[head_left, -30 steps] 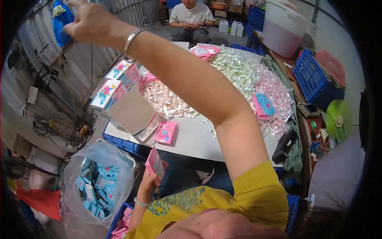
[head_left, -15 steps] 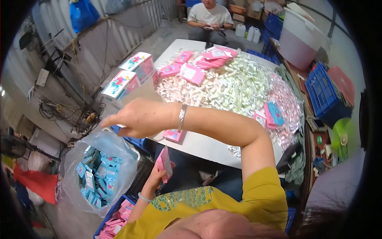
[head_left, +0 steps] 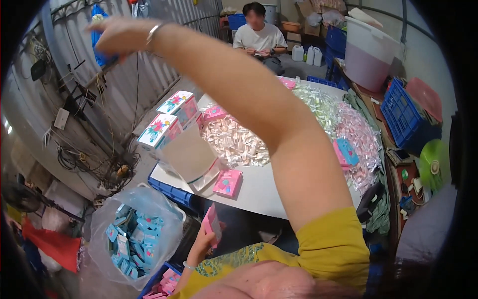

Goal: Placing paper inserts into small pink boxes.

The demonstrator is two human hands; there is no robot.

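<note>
Cluttered workshop, white table (head_left: 259,192) heaped with small wrapped packets. Right hand (head_left: 117,35) is flung way up toward the corrugated wall, arm crossing the view, fingers pinching a blue packet (head_left: 102,57). Left hand (head_left: 201,246) sits low below the table's near edge, gripping one pink box (head_left: 212,224). One more pink box lies at that edge.

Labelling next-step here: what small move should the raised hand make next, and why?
Probably lower the right hand toward the small pink cardboard box that the left hand holds upright below the white table edge: it is raised by the corrugated wall, blurred, far from the box.
</note>
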